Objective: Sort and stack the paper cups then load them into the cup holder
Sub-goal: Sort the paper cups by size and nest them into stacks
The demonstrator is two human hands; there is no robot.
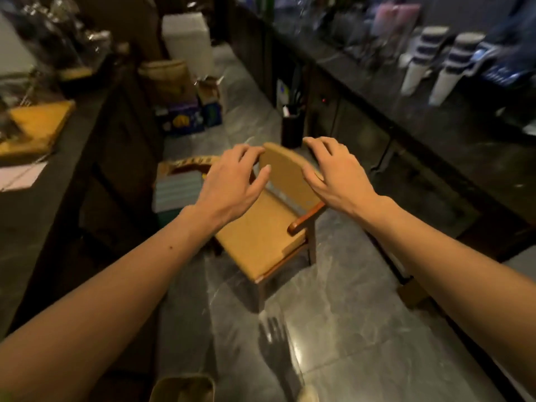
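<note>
Two stacks of white paper cups with blue bands (426, 58) lie tilted on the dark counter at the upper right, blurred; a second stack (455, 65) is beside the first. My left hand (232, 181) and my right hand (336, 172) are stretched out in front of me with fingers spread, over the backrest of a tan cushioned wooden chair (261, 236). Neither hand holds anything. Fingertips of both hands are at the backrest's top edge; whether they touch it I cannot tell. No cup holder is clearly visible.
A dark counter (435, 146) runs along the right, another counter (34, 216) along the left with a yellow pad (37, 123). Boxes (185, 117) and a white block (188, 39) stand on the grey tiled floor behind the chair. A dark bin (291, 129) stands by the right counter.
</note>
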